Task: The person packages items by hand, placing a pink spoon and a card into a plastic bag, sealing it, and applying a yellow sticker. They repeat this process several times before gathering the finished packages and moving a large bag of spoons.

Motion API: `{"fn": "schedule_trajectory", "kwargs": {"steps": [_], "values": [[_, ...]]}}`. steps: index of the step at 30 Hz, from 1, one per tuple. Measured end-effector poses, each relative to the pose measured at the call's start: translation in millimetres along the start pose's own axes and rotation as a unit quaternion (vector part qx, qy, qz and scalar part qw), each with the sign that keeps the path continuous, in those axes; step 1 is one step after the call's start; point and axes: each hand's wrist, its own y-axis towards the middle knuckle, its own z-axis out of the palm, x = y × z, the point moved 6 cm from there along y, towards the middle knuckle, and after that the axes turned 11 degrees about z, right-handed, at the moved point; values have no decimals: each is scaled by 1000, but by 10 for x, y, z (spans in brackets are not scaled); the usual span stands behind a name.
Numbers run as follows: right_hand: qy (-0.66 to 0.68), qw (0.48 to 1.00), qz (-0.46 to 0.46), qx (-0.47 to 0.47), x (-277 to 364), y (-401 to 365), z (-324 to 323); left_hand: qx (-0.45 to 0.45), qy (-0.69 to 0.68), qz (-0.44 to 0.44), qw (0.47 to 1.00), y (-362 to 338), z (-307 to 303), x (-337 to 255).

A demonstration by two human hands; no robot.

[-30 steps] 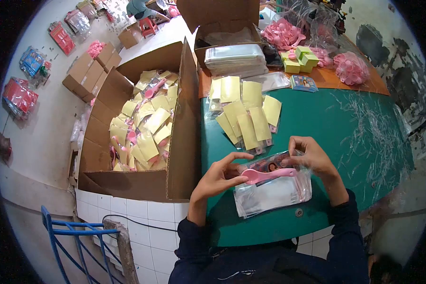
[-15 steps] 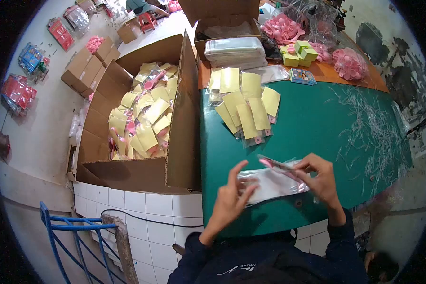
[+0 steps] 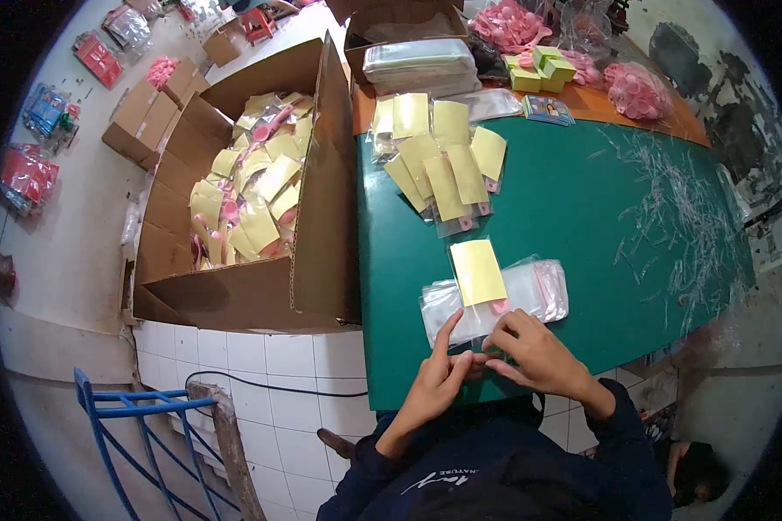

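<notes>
A clear plastic bag holding a yellow card and a pink piece lies over a stack of clear plastic bags. My left hand is at the near end of that filled bag, index finger stretched along its side and thumb pressed in at the bottom. From the right, my right hand meets it there with bent fingers closed on the bag's near end. The fingertips partly hide the bag's edge. Farther up the green table lie several packed yellow-card bags with pink ends showing.
Left of the table stands a large cardboard box full of similar packets. Clear plastic strips litter the right side. Along the back are stacked plastic sleeves, green boxes and bagged pink items.
The packet, earlier tilted in my right hand, now lies card-side up on the bag stack. Both hands have come together at its near end. The whole view has shifted slightly.
</notes>
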Motion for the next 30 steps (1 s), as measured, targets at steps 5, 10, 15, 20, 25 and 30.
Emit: {"fn": "schedule_trajectory", "kwargs": {"steps": [5, 10, 15, 20, 25, 30], "values": [[-15, 1000, -1, 14, 33, 50, 62, -40, 112, 37, 992, -18, -28, -195], [-67, 996, -49, 9, 141, 11, 187, -51, 103, 16, 993, -3, -80, -65], [16, 985, -150, 89, 218, -53, 229, -110, 26, 17, 993, 20, -122, 84], [275, 937, -141, 162, -320, -136, -642, -124, -41, 35, 991, 20, -63, -53], [-94, 913, 297, -265, -2322, -529, -2205, -80, -47, 19, 995, -21, -66, 42], [-99, 950, 208, -213, -967, -345, -1338, -47, 49, -8, 998, -20, -55, -18]]}}
